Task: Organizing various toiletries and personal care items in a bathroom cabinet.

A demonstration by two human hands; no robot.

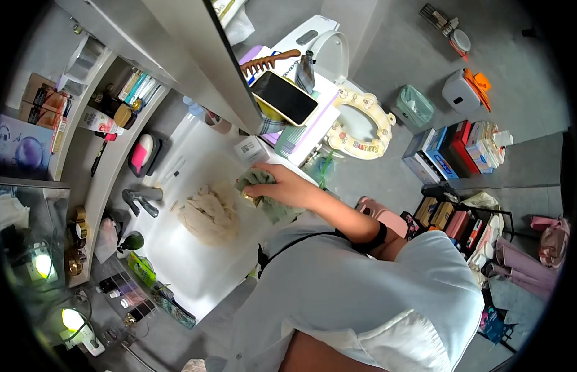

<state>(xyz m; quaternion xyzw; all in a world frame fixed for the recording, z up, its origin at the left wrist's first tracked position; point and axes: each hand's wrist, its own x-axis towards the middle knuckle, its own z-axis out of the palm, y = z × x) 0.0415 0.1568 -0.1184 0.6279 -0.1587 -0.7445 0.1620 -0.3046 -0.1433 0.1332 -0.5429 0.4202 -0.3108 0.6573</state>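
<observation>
White washbasin (177,260), the largest item, runs from the centre to seven o'clock and is set into a tabletop (124,313) crowded with bottles and small cases at its lower-left edge. Toilet (356,124) at one o'clock carries a pale ring seat with cartoon figures; a lavender box (301,139) beside it bears a phone (283,97), a brown comb (270,62) and a green comb. Wall shelf (84,161) at nine to ten o'clock holds tubes, jars and a pink soap dish (141,153). Beige cloth (209,214) lies crumpled in the basin, just right of the grey faucet (140,201). Green cloth (264,195) sits on the basin's right rim at centre, pressed under the right hand (285,186), fingers curled over it and closed on a fold; a ring shows on one finger. Left hand is not in view, so its state cannot be told. Step in hand, judged from the pose: wiping or gathering the green cloth along the rim; a next move would call for keeping the grip while drawing the cloth across the wet edge without knocking the small white box (251,149) just above it. Hidden or unclear: the cabinet door (195,56) covers part of the basin's far end, the person's white shirt (363,291) covers the near rim, and the lit objects at eight o'clock are blurred.
</observation>
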